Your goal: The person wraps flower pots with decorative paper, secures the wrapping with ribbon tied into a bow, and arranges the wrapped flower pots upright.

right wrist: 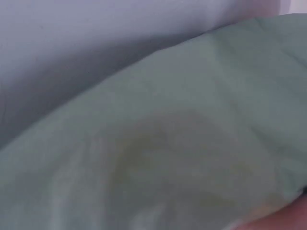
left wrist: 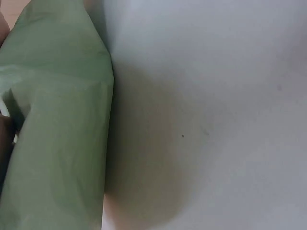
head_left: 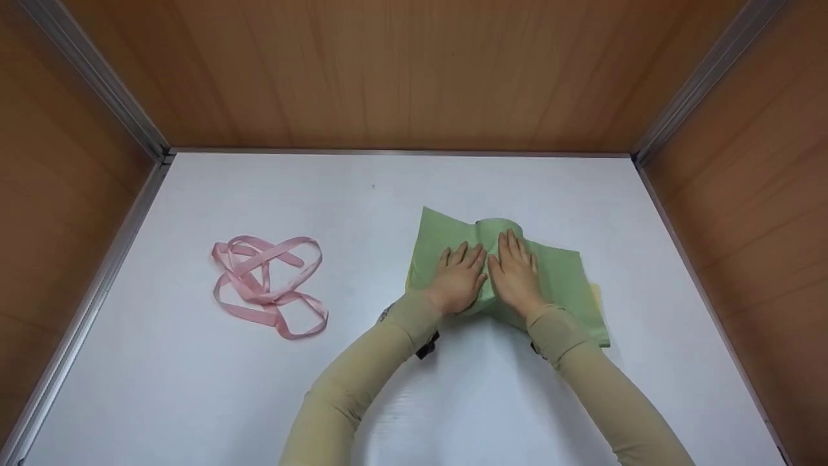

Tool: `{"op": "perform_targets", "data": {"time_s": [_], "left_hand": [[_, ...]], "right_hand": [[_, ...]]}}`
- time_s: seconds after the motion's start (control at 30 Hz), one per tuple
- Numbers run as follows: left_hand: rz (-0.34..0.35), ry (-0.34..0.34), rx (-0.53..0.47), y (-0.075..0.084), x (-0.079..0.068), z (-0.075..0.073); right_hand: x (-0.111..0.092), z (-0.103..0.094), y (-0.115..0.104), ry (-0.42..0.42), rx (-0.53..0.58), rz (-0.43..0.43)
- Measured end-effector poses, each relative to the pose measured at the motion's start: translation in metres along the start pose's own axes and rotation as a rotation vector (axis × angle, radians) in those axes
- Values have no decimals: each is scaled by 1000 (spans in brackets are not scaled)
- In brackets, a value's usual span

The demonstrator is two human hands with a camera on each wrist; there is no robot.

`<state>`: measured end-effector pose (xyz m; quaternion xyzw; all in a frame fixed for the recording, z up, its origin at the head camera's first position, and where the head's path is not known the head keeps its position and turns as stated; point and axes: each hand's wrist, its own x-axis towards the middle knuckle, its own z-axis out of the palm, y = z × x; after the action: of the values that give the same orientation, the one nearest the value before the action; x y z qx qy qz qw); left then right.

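A green sheet [head_left: 569, 285] lies on the white table [head_left: 194, 388], right of centre in the head view, with a rounded rise along its middle and its sides spreading out like wings. The left hand [head_left: 458, 281] and right hand [head_left: 516, 272] rest on it near each other at that rise, fingers straight and grasping nothing; the contact looks like pressing, probably because the sheet would spring up unless held down from both sides. A yellow strip [head_left: 596, 294] peeks out past the right edge, so another layer seems to lie underneath, though whether the rise covers anything else I cannot tell. In the left wrist view the sheet's border casts a shadow on the table, which suggests it does not lie flat there. The pink ribbon [head_left: 259, 298] sits in loose loops well apart on the left, presumably placed there to leave both hands room
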<state>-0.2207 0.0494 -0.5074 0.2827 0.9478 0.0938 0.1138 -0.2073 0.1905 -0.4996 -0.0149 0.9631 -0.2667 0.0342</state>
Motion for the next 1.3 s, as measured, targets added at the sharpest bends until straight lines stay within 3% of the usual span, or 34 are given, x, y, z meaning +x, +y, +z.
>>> {"op": "perform_targets", "data": {"time_s": [0.23, 0.47, 0.7, 0.83, 0.97, 1.07, 1.2, 1.3], "left_hand": [[-22, 21, -29, 6, -5, 5], [-35, 29, -18, 12, -11, 8], [-46, -33, -104, -10, -21, -10], [-135, 2, -250, -34, -29, -21], [-307, 44, -461, -56, -33, -27], [-411, 35, -648, -69, -35, -27], [-469, -25, -894, -82, -40, -21], [-494, -46, -991, -88, -42, -17]], "right_hand": [[-1, -3, 0, -43, -58, 13], [-5, 3, -5, -6, -96, 14], [-4, 6, -7, 17, -109, 19], [-3, 6, -8, 14, -132, 23], [-3, 6, -8, 15, -135, 23], [-3, 6, -7, 16, -134, 22], [-2, 8, -7, 17, -132, 11], [-2, 8, -8, 17, -128, 3]]}}
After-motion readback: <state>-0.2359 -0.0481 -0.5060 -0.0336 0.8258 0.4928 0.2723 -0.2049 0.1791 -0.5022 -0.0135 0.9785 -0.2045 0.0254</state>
